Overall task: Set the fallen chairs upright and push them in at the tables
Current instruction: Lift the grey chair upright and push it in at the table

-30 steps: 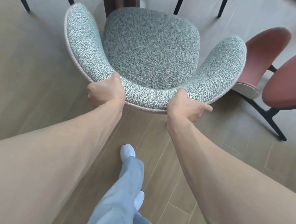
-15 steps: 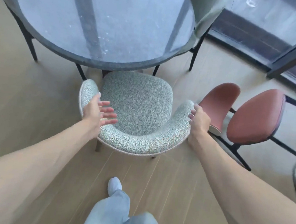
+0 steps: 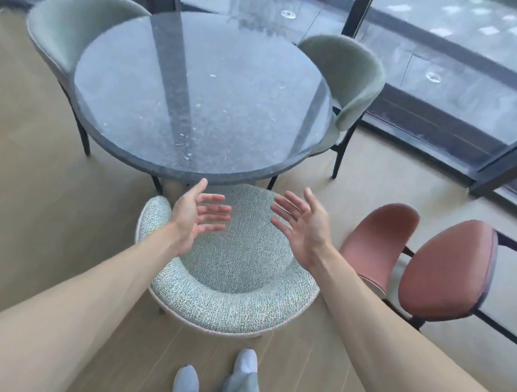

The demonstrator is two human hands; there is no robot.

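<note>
Speckled grey chair [image 3: 224, 300]: upright, front of seat tucked under the near edge of the round dark table [image 3: 197, 93], legs mostly hidden; left hand [image 3: 196, 216] and right hand [image 3: 300, 224] above the seat, palms facing, fingers spread, gripping nothing. Pink chair [image 3: 419, 263]: on its side just right, legs cut off by the frame edge. Two green chairs [image 3: 349, 77] at the far side; no readable writing; bare wood floor [image 3: 25, 219] on the left.

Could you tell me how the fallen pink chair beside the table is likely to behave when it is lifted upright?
The pink chair lies on its side; its thin dark legs suggest it is fairly light. The padded shell looks stiff, so it should hold shape, though smooth upholstery may slip in open hands.
</note>
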